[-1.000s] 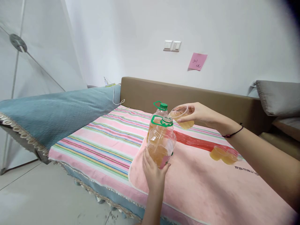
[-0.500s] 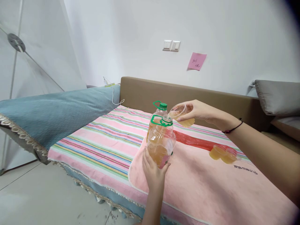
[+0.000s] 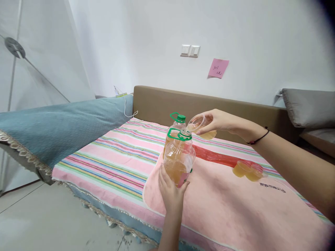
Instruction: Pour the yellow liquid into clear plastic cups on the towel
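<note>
My left hand (image 3: 171, 190) wraps round the lower part of a clear plastic bottle (image 3: 178, 157) with a green handle ring. This bottle has no cap on its mouth and is partly full of yellowish liquid. In my right hand (image 3: 211, 120) a clear plastic cup (image 3: 206, 134) with yellowish liquid is tilted, its rim beside the bottle's mouth. Just behind stands a second bottle (image 3: 180, 120) with a green cap and handle, mostly hidden by the first. To the right, clear cups (image 3: 246, 170) of yellow liquid rest on the pink mat.
The pink mat (image 3: 222, 205) lies on a striped bedspread (image 3: 110, 150). A red plastic sheet or bag (image 3: 214, 156) stretches behind the cups. A brown headboard (image 3: 235, 106) runs along the wall, with grey pillows (image 3: 311, 108) at right and a blue-covered bed end (image 3: 65, 125) at left.
My hands, the bottle and the tilted cup keep nearly the same pose. The whole view has shifted slightly.
</note>
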### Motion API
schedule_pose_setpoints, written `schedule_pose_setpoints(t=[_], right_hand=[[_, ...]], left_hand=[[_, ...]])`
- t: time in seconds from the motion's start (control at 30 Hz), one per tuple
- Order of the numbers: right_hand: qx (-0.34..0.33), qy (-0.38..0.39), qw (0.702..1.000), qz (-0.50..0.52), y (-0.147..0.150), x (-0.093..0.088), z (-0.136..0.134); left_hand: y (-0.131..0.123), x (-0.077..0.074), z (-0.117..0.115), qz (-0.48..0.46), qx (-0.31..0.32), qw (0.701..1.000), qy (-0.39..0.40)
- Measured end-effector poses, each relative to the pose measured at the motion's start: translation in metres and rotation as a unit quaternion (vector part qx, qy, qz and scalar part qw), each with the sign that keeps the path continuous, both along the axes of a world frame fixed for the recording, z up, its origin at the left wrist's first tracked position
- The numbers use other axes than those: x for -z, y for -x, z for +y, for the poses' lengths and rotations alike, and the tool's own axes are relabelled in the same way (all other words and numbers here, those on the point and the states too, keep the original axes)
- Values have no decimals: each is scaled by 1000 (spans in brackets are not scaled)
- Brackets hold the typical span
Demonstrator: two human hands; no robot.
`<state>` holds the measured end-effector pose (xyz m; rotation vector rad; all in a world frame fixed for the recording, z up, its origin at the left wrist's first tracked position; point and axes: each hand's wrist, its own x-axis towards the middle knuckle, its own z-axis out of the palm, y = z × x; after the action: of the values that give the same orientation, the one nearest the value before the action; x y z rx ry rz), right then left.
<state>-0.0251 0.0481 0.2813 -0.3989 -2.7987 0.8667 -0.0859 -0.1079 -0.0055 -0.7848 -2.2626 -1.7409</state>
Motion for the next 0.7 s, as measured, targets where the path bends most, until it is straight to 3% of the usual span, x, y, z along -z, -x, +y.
schedule_pose_setpoints(t=[0.2,0.7], right_hand=[[18,-57,998,-23,1,-4,2],[-1,-60,997,-47,11,-7,14]], left_hand=[[0,4,2,10,-9,1000,-7],[-1,1,1,9,-9,1000,0]])
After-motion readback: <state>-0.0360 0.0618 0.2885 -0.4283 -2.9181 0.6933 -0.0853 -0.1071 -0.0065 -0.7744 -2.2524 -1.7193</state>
